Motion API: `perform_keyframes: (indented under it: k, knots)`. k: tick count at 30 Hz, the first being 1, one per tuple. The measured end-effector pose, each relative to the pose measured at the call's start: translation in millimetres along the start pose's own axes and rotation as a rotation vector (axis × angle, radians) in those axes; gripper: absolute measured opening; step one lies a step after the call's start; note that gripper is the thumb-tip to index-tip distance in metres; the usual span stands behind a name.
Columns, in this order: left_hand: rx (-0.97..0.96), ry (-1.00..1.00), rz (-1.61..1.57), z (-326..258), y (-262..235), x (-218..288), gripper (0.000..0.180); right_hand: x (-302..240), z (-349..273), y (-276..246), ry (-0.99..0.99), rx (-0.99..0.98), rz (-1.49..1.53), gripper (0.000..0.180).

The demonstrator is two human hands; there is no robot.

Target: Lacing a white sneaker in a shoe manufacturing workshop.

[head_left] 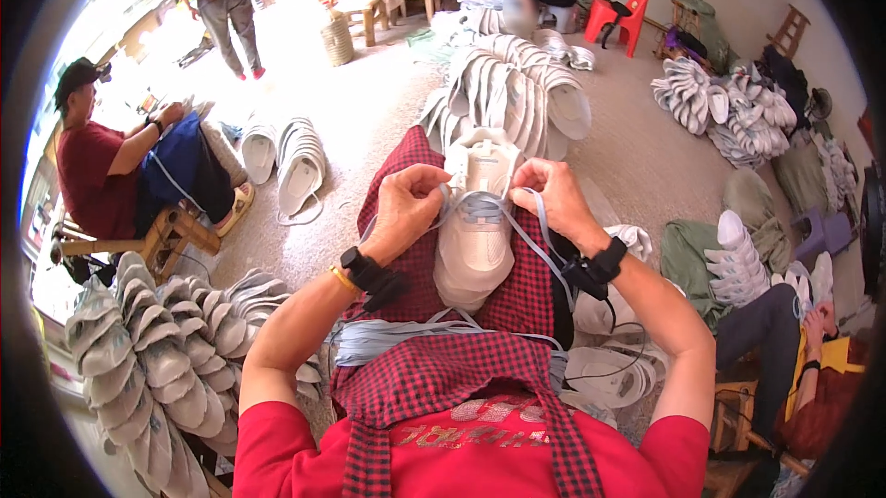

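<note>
Both hands, left hand [406, 207] and right hand [552, 198], each pinched on pale blue lace [482, 207] over white sneaker [475, 230] on checked apron [415, 263].

Shoe [475, 221] on lap: white, pale grey tongue area. Lace [531, 240]: light blue-grey; bundle of spare laces [388, 336] same colour. Apron [434, 378]: red-and-black check. Shirt [471, 456]: red, faded print on chest. Wrist bands [369, 272]: black, 1 per wrist; thin yellow band beside left one. Stacked soles [157, 369]: grey-white. Plastic chair [620, 16]: red. Seated person's shirt [88, 175]: dark red; cap black.
</note>
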State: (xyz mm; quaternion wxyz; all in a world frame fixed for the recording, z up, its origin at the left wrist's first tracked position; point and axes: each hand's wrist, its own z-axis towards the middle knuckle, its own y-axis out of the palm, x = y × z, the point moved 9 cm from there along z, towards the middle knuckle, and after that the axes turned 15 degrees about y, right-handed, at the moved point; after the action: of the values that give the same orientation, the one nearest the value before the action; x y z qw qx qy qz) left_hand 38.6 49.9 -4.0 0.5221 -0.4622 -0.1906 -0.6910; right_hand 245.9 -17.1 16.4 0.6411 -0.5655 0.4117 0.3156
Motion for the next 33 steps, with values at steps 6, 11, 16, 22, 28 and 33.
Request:
perform_keyframes:
  k: [6,11,16,22,28,33]
  knots:
    - [-0.024,-0.078,-0.088,-0.3,3.9,-5.5,0.016,9.2,1.9,-3.5,-0.021,-0.017,0.037,0.012]
    - [-0.013,0.036,0.126,8.9,8.5,10.0,0.017,9.9,4.6,0.4,-0.030,-0.047,0.068,0.012]
    - [-0.158,0.218,0.377,23.7,21.3,36.0,0.024,-2.8,1.2,-2.6,-0.018,-0.029,0.044,0.016]
    - [-0.616,0.675,0.517,41.0,41.3,70.2,0.027,-61.6,-12.3,0.7,-0.450,-0.042,-0.582,0.027]
    - [-1.054,0.991,0.748,38.9,65.4,70.2,0.016,-78.8,-21.8,29.1,-0.856,-0.100,-0.986,0.029]
    - [-1.154,0.641,0.883,49.7,65.6,50.3,0.008,-60.5,-16.0,25.7,-0.768,-0.167,-1.001,0.018]
